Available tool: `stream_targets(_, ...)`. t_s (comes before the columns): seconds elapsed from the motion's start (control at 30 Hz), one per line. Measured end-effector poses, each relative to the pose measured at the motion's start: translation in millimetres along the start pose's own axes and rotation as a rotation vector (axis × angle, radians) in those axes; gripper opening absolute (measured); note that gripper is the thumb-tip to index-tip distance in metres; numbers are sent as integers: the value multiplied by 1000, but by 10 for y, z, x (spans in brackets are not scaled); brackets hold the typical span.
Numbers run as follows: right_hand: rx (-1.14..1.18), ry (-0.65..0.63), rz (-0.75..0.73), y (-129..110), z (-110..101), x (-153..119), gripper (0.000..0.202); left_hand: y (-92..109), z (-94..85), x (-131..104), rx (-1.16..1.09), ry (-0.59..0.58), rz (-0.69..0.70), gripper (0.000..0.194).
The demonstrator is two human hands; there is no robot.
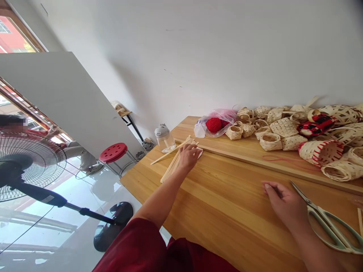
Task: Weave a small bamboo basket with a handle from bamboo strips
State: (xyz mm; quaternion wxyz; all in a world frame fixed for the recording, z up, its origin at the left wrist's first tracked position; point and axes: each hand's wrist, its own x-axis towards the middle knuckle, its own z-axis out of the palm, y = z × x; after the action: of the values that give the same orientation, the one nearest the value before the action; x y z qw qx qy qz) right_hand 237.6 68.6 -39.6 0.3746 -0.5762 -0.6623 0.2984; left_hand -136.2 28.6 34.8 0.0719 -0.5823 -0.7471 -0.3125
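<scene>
My left hand reaches over a bundle of pale flat strips on the wooden table, its fingers slightly apart and touching the strips' far end. A small white piece lies beside those fingers. Near the table's right part rests my right hand, fingers curled in, with nothing visible in them. Just right of it lies a pair of scissors with pale green handles, blades together and pointing away. One strip lies apart, slanting left of the bundle.
A clear jar with a grey lid stands at the table's far left corner. Woven baskets and a bag with red yarn line the wall behind a wooden ledge. Left are a red stool, a fan and a seated person.
</scene>
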Motion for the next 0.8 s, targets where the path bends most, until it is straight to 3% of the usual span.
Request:
stream_targets(0.13, 4, 8, 22, 22, 0, 17, 43, -466, -398, 176, -37, 353, -291, 31)
stream_targets(0.2, 3, 4, 42, 16, -11, 28, 44, -776, -584, 279, -88, 448, -425, 59)
stream_targets(0.3, -16, -17, 82, -24, -39, 34, 46, -1197, -768, 394, -193, 396, -513, 101)
stream_targets(0.4, -32, -12, 114, -99, -67, 12, 49, -1478, -870, 479, -327, 278, -520, 116)
stream_targets(0.53, -27, 9, 139, -156, -84, -15, 52, -1591, -960, 637, -432, 208, -503, 108)
stream_targets(0.7, -21, -2, 129, -28, -72, 29, 51, -1465, -954, 908, -367, 265, -559, 118)
stream_targets(0.8, -18, 0, 112, 49, -57, 46, 50, -1411, -988, 993, -350, 206, -572, 109)
